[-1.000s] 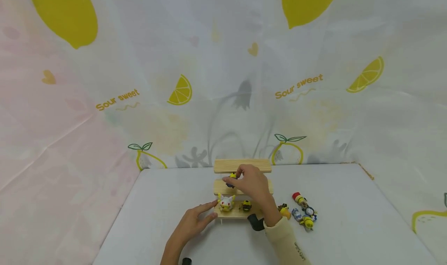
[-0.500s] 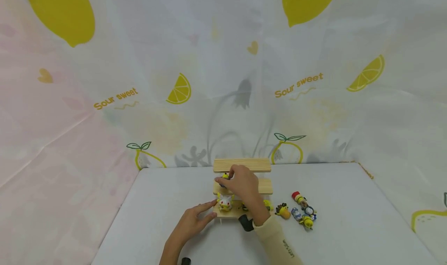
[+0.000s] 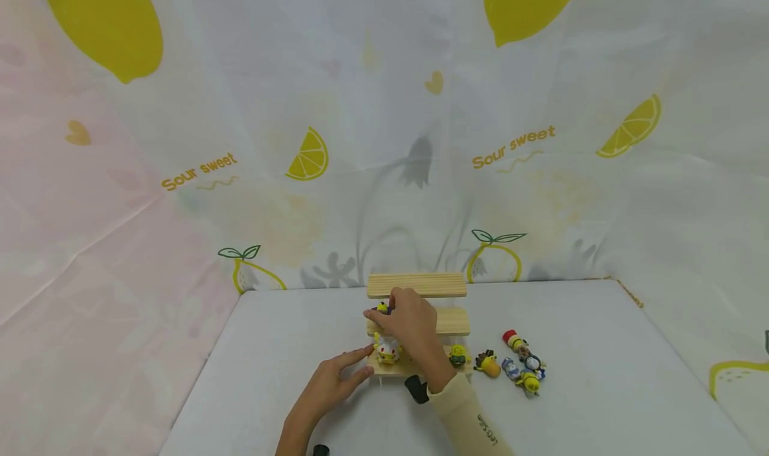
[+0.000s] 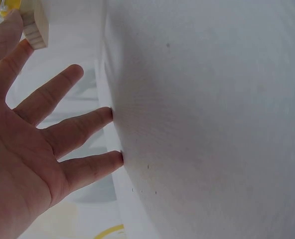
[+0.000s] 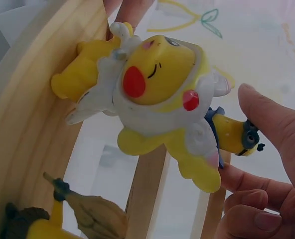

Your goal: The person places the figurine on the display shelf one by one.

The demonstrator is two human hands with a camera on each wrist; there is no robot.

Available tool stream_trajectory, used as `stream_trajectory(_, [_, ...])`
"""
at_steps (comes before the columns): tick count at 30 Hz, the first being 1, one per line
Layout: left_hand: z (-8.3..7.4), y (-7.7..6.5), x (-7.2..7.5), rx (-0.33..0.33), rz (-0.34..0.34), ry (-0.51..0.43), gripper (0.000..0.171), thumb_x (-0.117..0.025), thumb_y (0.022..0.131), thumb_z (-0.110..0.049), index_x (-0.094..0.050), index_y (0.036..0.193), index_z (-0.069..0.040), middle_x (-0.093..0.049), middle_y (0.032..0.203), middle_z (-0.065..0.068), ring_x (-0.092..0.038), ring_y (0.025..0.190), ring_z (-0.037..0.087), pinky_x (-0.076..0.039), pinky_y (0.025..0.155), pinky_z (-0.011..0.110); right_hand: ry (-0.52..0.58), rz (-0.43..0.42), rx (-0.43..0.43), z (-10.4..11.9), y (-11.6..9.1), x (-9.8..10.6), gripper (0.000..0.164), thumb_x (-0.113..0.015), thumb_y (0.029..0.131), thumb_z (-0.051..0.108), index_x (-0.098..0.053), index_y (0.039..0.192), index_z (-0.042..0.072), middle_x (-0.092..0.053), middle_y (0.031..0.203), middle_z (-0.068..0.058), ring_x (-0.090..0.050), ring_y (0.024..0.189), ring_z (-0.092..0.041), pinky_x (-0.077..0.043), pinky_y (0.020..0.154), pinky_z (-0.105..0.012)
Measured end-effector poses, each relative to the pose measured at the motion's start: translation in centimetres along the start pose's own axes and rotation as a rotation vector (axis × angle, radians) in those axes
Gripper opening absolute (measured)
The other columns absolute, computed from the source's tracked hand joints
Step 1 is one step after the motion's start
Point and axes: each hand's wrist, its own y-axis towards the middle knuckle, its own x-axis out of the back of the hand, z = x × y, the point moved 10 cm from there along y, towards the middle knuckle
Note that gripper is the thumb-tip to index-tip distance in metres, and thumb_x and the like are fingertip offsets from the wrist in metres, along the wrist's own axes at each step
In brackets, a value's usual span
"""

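My right hand [image 3: 411, 319] pinches a small yellow-and-blue minion figurine [image 3: 382, 308] at the left end of the middle tier of a wooden shelf [image 3: 453, 320]. In the right wrist view, the thumb and index finger lie on either side of the minion figurine [image 5: 235, 133]. A Pikachu figurine [image 5: 160, 82] in a white-and-yellow costume stands on the bottom tier, below that hand. My left hand [image 3: 329, 382] has its fingers spread and touches the shelf's left end. In the left wrist view, the left hand [image 4: 38, 129] reaches the shelf's end [image 4: 35, 27] with thumb and index finger.
A yellow-green figurine [image 3: 458, 355] stands at the bottom tier's right end. A brown-and-yellow figurine [image 3: 487, 363] lies right of the shelf, beside a cluster of several figurines [image 3: 530, 381]. A printed cloth [image 3: 384, 135] hangs behind the white table [image 3: 601, 349].
My right hand has moved left and slightly down along the middle tier with the minion figurine, uncovering the yellow-green figurine on the bottom tier. The left hand stays on the shelf's end.
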Motion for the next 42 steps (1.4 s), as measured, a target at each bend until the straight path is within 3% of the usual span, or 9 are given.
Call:
stream_trajectory(22, [0.3,0.0,-0.3,0.003,0.001,0.021,0.051,-0.060,0.094,-0.053,-0.062,0.136,-0.025,-0.062,0.132,-0.005,-0.057,0.124,0.027,-0.042,0.104,0.055,-0.030,0.010,0.012,-0.2,-0.5,0.0,0.053,-0.079,0.075,0.061,-0.067,0.088,0.010,-0.057,0.072,0.003,-0.047,0.055,-0.011,-0.042,0.047,-0.025])
stream_trajectory(27, [0.2,0.1,-0.3,0.002,-0.006,0.030,0.051,-0.060,0.094,-0.054,-0.062,0.136,-0.026,-0.062,0.132,-0.005,-0.057,0.123,0.027,-0.044,0.103,0.055,-0.038,0.006,0.012,-0.2,-0.6,0.2,0.057,-0.078,0.074,0.062,-0.069,0.094,0.009,-0.064,0.082,-0.001,-0.053,0.060,-0.012,-0.046,0.050,-0.026])
stream_trajectory(37, [0.0,0.1,-0.1,-0.009,-0.014,0.028,0.049,-0.061,0.094,-0.051,-0.062,0.136,-0.026,-0.062,0.133,-0.002,-0.057,0.123,0.029,-0.044,0.102,0.055,-0.023,-0.033,0.000,-1.0,-1.4,2.0,0.064,-0.078,0.071,0.066,-0.070,0.102,0.011,-0.063,0.081,0.001,-0.048,0.059,-0.011,-0.042,0.049,-0.026])
stream_trajectory(42, [0.0,0.1,0.0,-0.006,-0.020,0.047,0.050,-0.061,0.093,-0.052,-0.062,0.135,-0.026,-0.062,0.133,-0.001,-0.058,0.123,0.029,-0.045,0.102,0.054,0.008,-0.035,-0.012,-2.2,-1.9,3.3,0.063,-0.077,0.070,0.067,-0.071,0.102,0.014,-0.057,0.072,0.005,-0.047,0.059,-0.012,-0.040,0.047,-0.026])
